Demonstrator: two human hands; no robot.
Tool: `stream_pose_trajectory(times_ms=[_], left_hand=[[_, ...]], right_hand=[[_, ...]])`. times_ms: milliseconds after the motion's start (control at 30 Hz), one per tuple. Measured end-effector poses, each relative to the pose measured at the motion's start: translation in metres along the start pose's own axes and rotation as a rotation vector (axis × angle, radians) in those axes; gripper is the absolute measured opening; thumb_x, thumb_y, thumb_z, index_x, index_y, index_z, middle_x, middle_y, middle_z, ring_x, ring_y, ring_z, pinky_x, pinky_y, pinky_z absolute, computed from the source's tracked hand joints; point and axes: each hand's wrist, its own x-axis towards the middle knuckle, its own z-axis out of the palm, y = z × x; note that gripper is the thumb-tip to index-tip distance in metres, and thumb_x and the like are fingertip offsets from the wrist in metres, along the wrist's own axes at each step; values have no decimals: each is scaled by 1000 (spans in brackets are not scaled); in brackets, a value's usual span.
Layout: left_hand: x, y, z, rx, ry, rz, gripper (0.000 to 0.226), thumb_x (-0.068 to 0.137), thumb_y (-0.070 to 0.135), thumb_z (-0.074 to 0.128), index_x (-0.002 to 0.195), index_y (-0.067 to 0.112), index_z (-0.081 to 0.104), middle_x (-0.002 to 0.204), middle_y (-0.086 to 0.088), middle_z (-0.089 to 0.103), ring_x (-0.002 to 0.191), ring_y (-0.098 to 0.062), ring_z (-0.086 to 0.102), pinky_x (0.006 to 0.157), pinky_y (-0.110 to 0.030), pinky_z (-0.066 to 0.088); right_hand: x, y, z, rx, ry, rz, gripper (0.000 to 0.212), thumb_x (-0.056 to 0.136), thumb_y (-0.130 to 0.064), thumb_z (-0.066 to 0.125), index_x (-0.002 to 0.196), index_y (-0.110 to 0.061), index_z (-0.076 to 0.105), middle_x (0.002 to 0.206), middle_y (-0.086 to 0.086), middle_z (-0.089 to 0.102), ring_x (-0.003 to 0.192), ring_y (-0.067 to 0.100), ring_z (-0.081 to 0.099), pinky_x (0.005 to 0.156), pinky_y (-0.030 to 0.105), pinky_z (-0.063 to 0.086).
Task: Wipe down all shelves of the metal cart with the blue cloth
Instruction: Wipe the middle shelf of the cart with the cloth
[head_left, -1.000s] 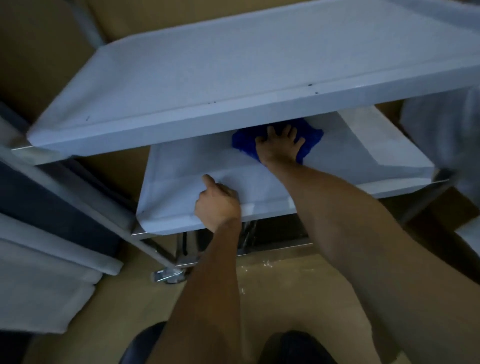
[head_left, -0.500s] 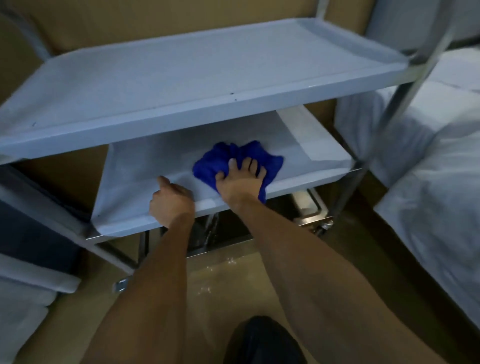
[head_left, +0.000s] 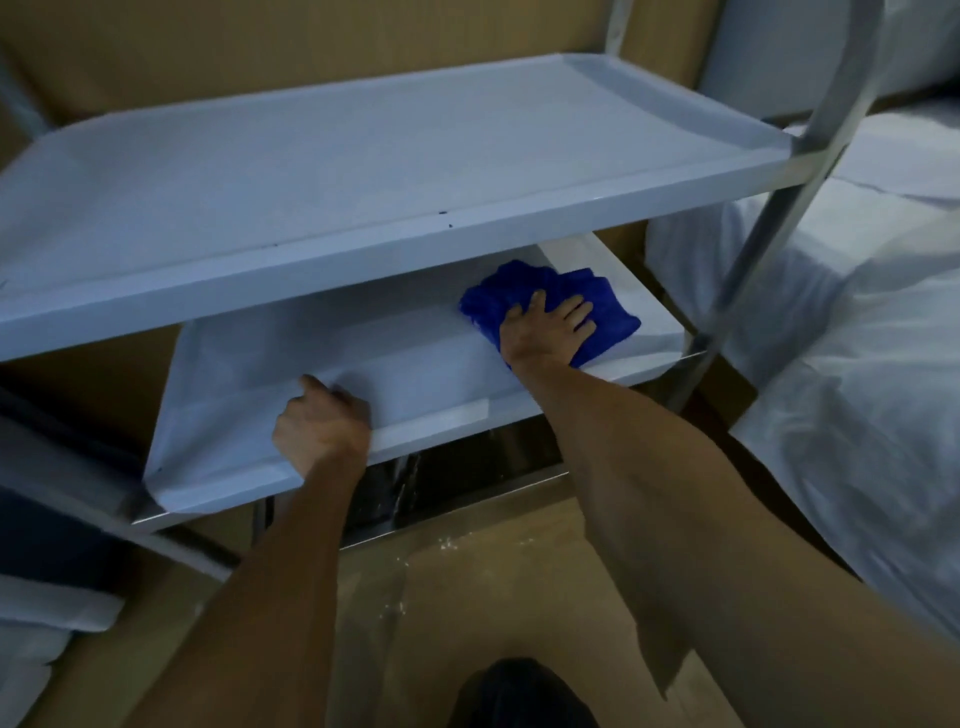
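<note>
Blue cloth (head_left: 545, 296) bunched up at the right end of the middle shelf (head_left: 415, 374), pinned flat under the right hand (head_left: 549, 332) with fingers spread and straight, so pressing rather than gripping. Makes sense for wiping: open palm, more cloth on the metal, more pressure. Left hand (head_left: 322, 423) curled over the front lip of that same shelf, thumb on top, clamped on the edge. Probably there to keep the cart (head_left: 810, 124) from rolling or rocking while the other arm scrubs, and to brace the lean under the top shelf (head_left: 363, 171). Both arms reaching in low, since the upper tray overhangs and hides the back of the working surface. Shelves pale, smooth, with raised rims all round, so crumbs and wet likely collect in the corners. A few dark specks along the front rim of the upper one, so maybe worth another pass there. Another shiny shelf (head_left: 457, 483) peeking out lower down near the floor (head_left: 467, 597), looks untouched but hard to say. White specks scattered on the tan floor just in front. Room pretty dim. White bedding (head_left: 857, 364) right beside the cart on the right, more white fabric at the left, tan wall behind. Tight spot overall, not much elbow room.
</note>
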Motion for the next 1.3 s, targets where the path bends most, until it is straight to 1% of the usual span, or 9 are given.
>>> stream_pose_trajectory(times_ms=[233,367,433,567,667,800,1000,1100,1300], left_hand=[[6,-1,11,12,27,-18,24,96,31,44,102,8,52,90,-20,67,84,-39,64,67,-37,43],[7,1,11,25,35,-44,25,98,31,42,103,9,52,91,-18,67,84,-38,64,66,-36,40],[6,0,9,7,41,-27,24,97,30,42,102,9,50,88,-18,67,81,-38,64,64,-35,39],[5,-3,9,-62,46,-25,23,97,29,43,103,7,48,86,-18,66,78,-37,62,67,-38,45],[5,-2,10,-69,62,-56,22,95,28,44,102,8,47,85,-17,65,76,-36,61,67,-39,47],[1,0,8,-69,63,-49,23,95,30,47,102,8,48,84,-18,65,75,-37,61,65,-38,43],[-1,-1,8,-87,87,-30,22,94,26,48,103,6,50,88,-22,65,80,-40,62,65,-38,38],[-1,-1,7,-91,84,-27,23,95,24,48,105,4,51,88,-22,64,80,-40,61,65,-38,37],[-2,-3,5,-115,65,1,23,96,23,46,107,3,50,89,-25,65,81,-42,62,66,-38,38]], right_hand=[[74,-42,10,54,124,-15,63,98,-49,30,151,-16,34,158,33,16,147,48,12,117,62,7],[52,-71,23,70,130,-23,63,95,-49,40,145,-10,41,154,34,24,144,49,20,117,62,9],[14,-104,34,46,79,-146,62,95,-49,39,144,-11,41,154,31,28,142,47,23,117,60,11],[-57,-171,57,-21,-66,-587,56,95,-53,39,141,-22,45,146,20,41,133,39,35,111,55,20],[-57,-171,52,-17,-139,-695,55,95,-57,40,141,-27,46,144,13,45,133,33,36,109,50,24],[-25,-136,44,36,-110,-587,52,97,-55,35,142,-31,43,149,6,42,139,28,31,112,51,18],[29,-44,19,107,37,-173,56,101,-52,25,151,-29,33,160,10,26,149,31,16,118,54,6],[33,-13,11,156,128,-5,54,103,-49,23,151,-26,34,162,14,22,150,35,13,119,55,5],[23,23,-5,155,152,57,51,106,-45,21,150,-24,33,161,16,23,150,38,12,120,55,4]])
